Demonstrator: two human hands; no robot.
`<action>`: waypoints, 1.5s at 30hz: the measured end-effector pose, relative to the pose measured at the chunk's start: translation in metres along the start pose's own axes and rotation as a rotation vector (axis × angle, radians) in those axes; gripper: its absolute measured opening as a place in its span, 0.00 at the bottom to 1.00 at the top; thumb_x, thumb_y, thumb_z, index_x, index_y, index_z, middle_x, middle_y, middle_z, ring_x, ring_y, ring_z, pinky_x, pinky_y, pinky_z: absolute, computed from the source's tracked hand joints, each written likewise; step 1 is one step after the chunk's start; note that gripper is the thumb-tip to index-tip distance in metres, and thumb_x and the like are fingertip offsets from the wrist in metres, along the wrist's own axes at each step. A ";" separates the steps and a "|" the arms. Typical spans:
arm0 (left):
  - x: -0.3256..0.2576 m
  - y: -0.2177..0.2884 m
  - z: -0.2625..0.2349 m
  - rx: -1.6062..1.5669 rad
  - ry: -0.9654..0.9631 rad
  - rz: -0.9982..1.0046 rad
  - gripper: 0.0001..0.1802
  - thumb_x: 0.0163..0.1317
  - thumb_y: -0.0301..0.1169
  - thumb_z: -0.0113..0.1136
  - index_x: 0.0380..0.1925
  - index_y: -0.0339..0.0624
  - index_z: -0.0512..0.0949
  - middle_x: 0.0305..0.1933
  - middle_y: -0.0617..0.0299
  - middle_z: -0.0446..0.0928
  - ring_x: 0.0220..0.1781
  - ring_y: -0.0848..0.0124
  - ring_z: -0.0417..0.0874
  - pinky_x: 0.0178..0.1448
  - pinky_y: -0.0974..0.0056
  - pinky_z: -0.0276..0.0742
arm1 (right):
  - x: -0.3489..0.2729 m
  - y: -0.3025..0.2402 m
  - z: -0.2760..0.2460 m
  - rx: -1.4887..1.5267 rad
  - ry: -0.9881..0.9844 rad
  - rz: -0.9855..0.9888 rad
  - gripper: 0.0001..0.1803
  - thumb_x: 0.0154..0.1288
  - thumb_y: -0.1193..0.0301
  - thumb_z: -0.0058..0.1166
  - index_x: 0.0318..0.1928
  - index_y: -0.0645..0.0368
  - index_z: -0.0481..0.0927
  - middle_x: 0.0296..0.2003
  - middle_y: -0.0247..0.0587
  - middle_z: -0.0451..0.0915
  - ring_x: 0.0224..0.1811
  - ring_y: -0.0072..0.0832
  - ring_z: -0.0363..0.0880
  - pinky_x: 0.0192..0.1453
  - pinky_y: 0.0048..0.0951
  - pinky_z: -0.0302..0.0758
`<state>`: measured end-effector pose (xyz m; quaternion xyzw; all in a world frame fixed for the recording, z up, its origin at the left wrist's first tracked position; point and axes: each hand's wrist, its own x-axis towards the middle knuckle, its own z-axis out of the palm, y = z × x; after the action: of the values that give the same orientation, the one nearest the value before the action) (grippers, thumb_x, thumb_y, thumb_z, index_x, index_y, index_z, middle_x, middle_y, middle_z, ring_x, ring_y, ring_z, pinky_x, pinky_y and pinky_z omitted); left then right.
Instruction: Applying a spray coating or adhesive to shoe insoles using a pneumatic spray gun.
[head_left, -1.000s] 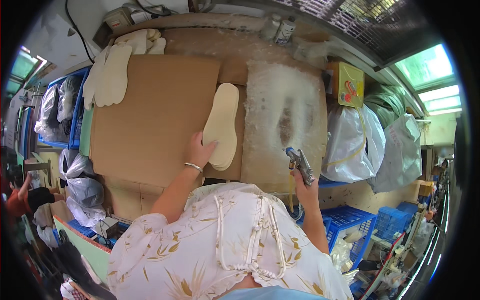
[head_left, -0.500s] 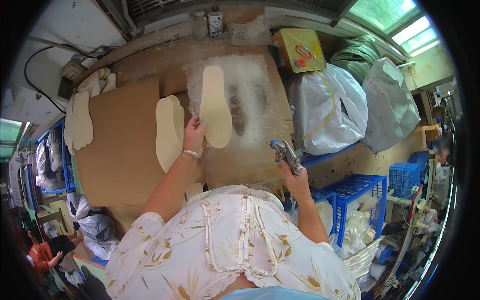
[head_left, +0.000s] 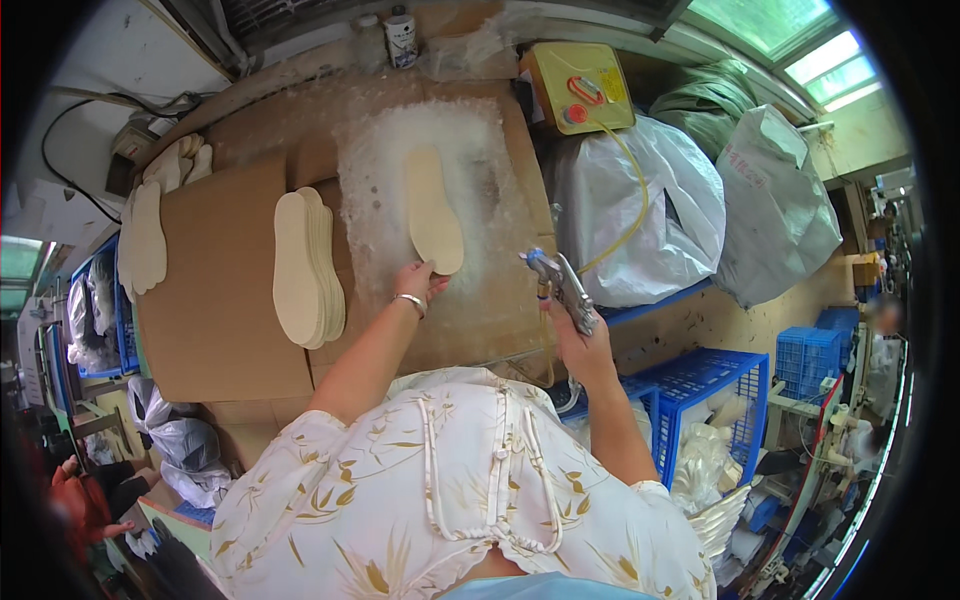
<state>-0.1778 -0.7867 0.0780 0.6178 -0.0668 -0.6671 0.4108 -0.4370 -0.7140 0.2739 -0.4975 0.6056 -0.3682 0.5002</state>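
Observation:
A cream insole (head_left: 435, 215) lies over the white-crusted patch of cardboard, its wide end toward me. The fingers of my left hand (head_left: 420, 282) are closed on its near edge. My right hand (head_left: 588, 348) grips a metal spray gun (head_left: 562, 285) with a blue fitting, held to the right of the insole and pointing toward the left. A yellowish hose hangs below the gun. Left of the crusted patch rests a neat stack of cream insoles (head_left: 305, 270).
Cardboard (head_left: 220, 300) covers the bench. More insoles (head_left: 143, 240) lie at its left edge. At the back stand a spray can (head_left: 401, 40) and, farther right, a yellow metal can (head_left: 595, 75) with a hose. White sacks (head_left: 640, 210) and blue crates (head_left: 715, 375) are on the right.
My left hand has moved slightly right and nearer me, shifting its grip to the insole's near edge; the insole is now down over the crusted patch. The spray gun has come slightly left.

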 end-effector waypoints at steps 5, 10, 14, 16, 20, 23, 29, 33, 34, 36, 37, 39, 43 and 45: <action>-0.006 -0.008 0.002 -0.016 0.046 -0.052 0.13 0.65 0.32 0.55 0.44 0.34 0.73 0.39 0.54 0.80 0.34 0.65 0.84 0.34 0.65 0.82 | 0.028 -0.030 0.044 -0.165 -0.104 -0.240 0.12 0.69 0.65 0.52 0.45 0.61 0.75 0.24 0.40 0.74 0.26 0.23 0.69 0.32 0.26 0.68; -0.004 -0.008 -0.002 -0.013 0.001 -0.063 0.12 0.64 0.32 0.55 0.42 0.33 0.75 0.38 0.55 0.80 0.32 0.66 0.83 0.33 0.66 0.82 | 0.043 -0.045 0.065 -0.228 -0.048 -0.227 0.13 0.67 0.63 0.54 0.42 0.62 0.75 0.24 0.44 0.75 0.24 0.31 0.72 0.31 0.30 0.70; -0.004 -0.009 -0.004 -0.001 -0.016 -0.089 0.13 0.65 0.32 0.56 0.42 0.33 0.76 0.38 0.55 0.80 0.33 0.66 0.84 0.32 0.66 0.82 | 0.045 -0.046 0.074 -0.254 -0.039 -0.247 0.14 0.67 0.62 0.55 0.41 0.62 0.75 0.23 0.45 0.75 0.23 0.35 0.73 0.31 0.32 0.70; -0.004 -0.010 -0.005 -0.003 -0.037 -0.095 0.13 0.65 0.33 0.56 0.42 0.33 0.76 0.38 0.55 0.81 0.33 0.66 0.84 0.32 0.66 0.82 | 0.046 -0.046 0.076 -0.264 -0.032 -0.261 0.14 0.67 0.62 0.54 0.41 0.62 0.75 0.23 0.45 0.75 0.23 0.36 0.73 0.31 0.33 0.70; -0.003 -0.009 -0.008 0.019 -0.053 -0.119 0.13 0.65 0.33 0.55 0.42 0.34 0.76 0.38 0.55 0.81 0.33 0.66 0.84 0.33 0.66 0.82 | 0.046 -0.046 0.079 -0.325 0.036 -0.204 0.14 0.67 0.63 0.54 0.40 0.62 0.75 0.24 0.46 0.75 0.23 0.36 0.73 0.31 0.34 0.70; -0.002 -0.008 -0.010 0.031 -0.067 -0.132 0.13 0.65 0.34 0.55 0.42 0.34 0.75 0.38 0.55 0.81 0.33 0.65 0.84 0.33 0.66 0.82 | 0.045 -0.046 0.083 -0.301 0.023 -0.231 0.13 0.67 0.63 0.54 0.38 0.63 0.75 0.22 0.45 0.74 0.23 0.36 0.72 0.31 0.33 0.70; -0.002 -0.008 -0.013 0.063 -0.088 -0.143 0.13 0.65 0.34 0.55 0.42 0.35 0.75 0.38 0.56 0.80 0.33 0.65 0.84 0.33 0.66 0.82 | 0.049 -0.046 0.085 -0.265 0.044 -0.258 0.13 0.67 0.64 0.54 0.38 0.63 0.74 0.21 0.44 0.73 0.22 0.33 0.70 0.30 0.31 0.70; -0.004 -0.008 -0.013 0.063 -0.084 -0.155 0.14 0.65 0.32 0.54 0.44 0.33 0.74 0.39 0.54 0.81 0.32 0.65 0.84 0.31 0.66 0.82 | 0.049 -0.044 0.084 -0.259 0.037 -0.248 0.13 0.67 0.64 0.54 0.38 0.63 0.74 0.23 0.45 0.74 0.23 0.32 0.71 0.31 0.31 0.70; -0.004 -0.008 -0.013 0.065 -0.084 -0.157 0.14 0.65 0.32 0.54 0.44 0.33 0.74 0.39 0.54 0.81 0.32 0.65 0.84 0.31 0.66 0.82 | 0.047 -0.043 0.085 -0.270 0.018 -0.264 0.13 0.68 0.64 0.54 0.38 0.63 0.74 0.23 0.45 0.74 0.24 0.32 0.71 0.31 0.31 0.70; -0.005 -0.006 -0.012 0.060 -0.073 -0.143 0.13 0.65 0.31 0.54 0.44 0.33 0.74 0.39 0.55 0.81 0.31 0.65 0.84 0.31 0.66 0.82 | 0.044 -0.043 0.083 -0.267 0.015 -0.240 0.13 0.68 0.63 0.54 0.38 0.62 0.75 0.23 0.45 0.74 0.24 0.32 0.72 0.31 0.31 0.70; -0.005 -0.006 -0.012 0.064 -0.075 -0.154 0.13 0.65 0.31 0.54 0.44 0.33 0.74 0.39 0.55 0.81 0.31 0.65 0.84 0.31 0.66 0.82 | 0.043 -0.043 0.082 -0.297 0.035 -0.221 0.13 0.67 0.63 0.54 0.39 0.62 0.75 0.23 0.45 0.74 0.24 0.32 0.71 0.32 0.31 0.70; -0.006 -0.005 -0.011 0.070 -0.066 -0.136 0.13 0.65 0.31 0.53 0.44 0.33 0.74 0.39 0.54 0.81 0.32 0.65 0.84 0.31 0.66 0.82 | 0.038 -0.045 0.080 -0.326 0.052 -0.202 0.13 0.67 0.63 0.55 0.39 0.62 0.75 0.24 0.45 0.74 0.24 0.32 0.71 0.32 0.32 0.70; -0.007 -0.007 -0.011 0.089 -0.091 -0.146 0.12 0.66 0.34 0.53 0.42 0.36 0.74 0.39 0.56 0.80 0.34 0.65 0.84 0.34 0.66 0.82 | 0.035 -0.048 0.079 -0.292 0.000 -0.159 0.13 0.67 0.63 0.55 0.38 0.62 0.75 0.23 0.45 0.74 0.23 0.34 0.71 0.31 0.32 0.70; -0.007 -0.008 -0.011 0.093 -0.079 -0.123 0.12 0.66 0.34 0.53 0.42 0.36 0.74 0.39 0.56 0.80 0.34 0.66 0.84 0.33 0.66 0.82 | 0.037 -0.049 0.078 -0.270 -0.009 -0.198 0.13 0.67 0.63 0.55 0.38 0.62 0.74 0.23 0.45 0.74 0.23 0.34 0.71 0.31 0.32 0.70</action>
<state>-0.1724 -0.7730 0.0762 0.6125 -0.0756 -0.7110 0.3370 -0.3495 -0.7569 0.2936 -0.6192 0.5954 -0.3287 0.3925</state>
